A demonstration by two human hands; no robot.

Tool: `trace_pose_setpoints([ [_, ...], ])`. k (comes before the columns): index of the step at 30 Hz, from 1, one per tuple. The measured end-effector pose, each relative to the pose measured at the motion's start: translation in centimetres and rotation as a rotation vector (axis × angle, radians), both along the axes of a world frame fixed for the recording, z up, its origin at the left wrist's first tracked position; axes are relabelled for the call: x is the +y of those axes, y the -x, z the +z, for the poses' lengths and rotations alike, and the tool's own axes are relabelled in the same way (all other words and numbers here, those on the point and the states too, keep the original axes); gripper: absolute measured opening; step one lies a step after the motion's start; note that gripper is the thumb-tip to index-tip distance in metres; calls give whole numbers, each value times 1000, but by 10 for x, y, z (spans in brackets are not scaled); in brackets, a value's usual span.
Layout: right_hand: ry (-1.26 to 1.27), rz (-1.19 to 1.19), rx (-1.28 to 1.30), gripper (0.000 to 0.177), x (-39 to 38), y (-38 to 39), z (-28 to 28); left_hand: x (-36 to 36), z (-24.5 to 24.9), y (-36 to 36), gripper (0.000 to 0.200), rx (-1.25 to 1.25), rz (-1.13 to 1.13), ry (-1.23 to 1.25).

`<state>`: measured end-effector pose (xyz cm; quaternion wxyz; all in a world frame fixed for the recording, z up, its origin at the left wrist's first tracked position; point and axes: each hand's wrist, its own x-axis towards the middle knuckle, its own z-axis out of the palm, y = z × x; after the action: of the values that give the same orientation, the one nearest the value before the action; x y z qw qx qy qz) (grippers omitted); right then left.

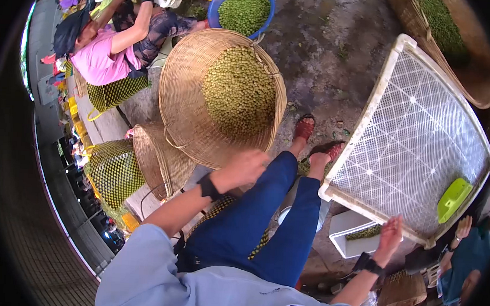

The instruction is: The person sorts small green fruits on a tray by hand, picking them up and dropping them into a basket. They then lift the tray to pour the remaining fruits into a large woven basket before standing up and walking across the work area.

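Observation:
My left hand (246,167) is over the near rim of a large woven basket (183,87), its fingers curled and slightly blurred. Inside that basket lies a heap of small round green fruits (240,91). At the near edge of a white mesh tray (403,129), my right hand (390,236) has its fingers drawn together and overlapping the rim. What either hand holds, if anything, I cannot make out. A bright green scoop (454,200) lies in the tray's near right corner.
A blue basin (213,11) of green fruits stands beyond the basket. Under the tray is a white box (338,229). Another woven basket (431,44) is at upper right. A person in pink (102,60) sits left; another person's hand (464,227) shows at right.

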<state>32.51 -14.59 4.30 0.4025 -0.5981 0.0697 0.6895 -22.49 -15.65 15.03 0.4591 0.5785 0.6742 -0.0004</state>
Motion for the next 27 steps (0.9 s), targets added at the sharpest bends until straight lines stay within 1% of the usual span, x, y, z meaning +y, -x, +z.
trace_pose_setpoints([
  [1,36,11,-54,33,-25,10,11,-14,-3,16,25,1,1,-47],
  [2,95,13,-135,33,-38,34,36,-23,3,30,25,63,-27,-19],
  [3,122,-20,-69,35,-59,43,52,-31,7,40,25,100,-68,9],
  [4,255,38,-174,37,-75,50,73,-37,14,49,26,138,-99,47],
  [6,321,129,-280,32,-117,59,100,-43,24,61,25,98,-53,121],
  [8,470,153,-327,27,-157,59,124,-36,37,60,22,48,31,187],
  [9,536,234,-431,24,-171,64,137,-31,39,56,22,-3,-28,201],
  [10,559,180,-456,24,-192,66,151,-27,42,55,22,4,-50,161],
  [12,659,485,-573,25,-228,71,165,-18,46,59,22,0,-103,115],
  [13,696,434,-522,25,-248,73,169,-16,46,58,23,36,-100,146],
  [14,698,396,-527,25,-265,79,173,-11,46,57,25,73,-93,177],
  [15,722,370,-524,24,-276,89,180,-2,48,57,32,111,-166,251],
  [16,743,346,-521,24,-286,99,186,3,47,59,32,99,-196,240],
  [18,757,319,-482,25,-300,121,191,16,42,59,35,-48,-299,-46],
  [19,743,322,-474,26,-303,134,194,25,46,54,35,-62,-321,-55],
  [21,720,325,-424,27,-308,154,194,43,57,47,34,-27,-217,124],
  [22,718,296,-433,27,-309,163,195,44,51,52,34,-41,-240,113],
  [24,690,388,-372,29,-305,176,194,42,33,70,30,-140,-155,64],
  [25,689,440,-391,29,-304,180,191,43,32,70,26,-121,-133,66],
  [27,678,405,-377,30,-305,180,187,44,31,68,25,-122,-162,66],
])
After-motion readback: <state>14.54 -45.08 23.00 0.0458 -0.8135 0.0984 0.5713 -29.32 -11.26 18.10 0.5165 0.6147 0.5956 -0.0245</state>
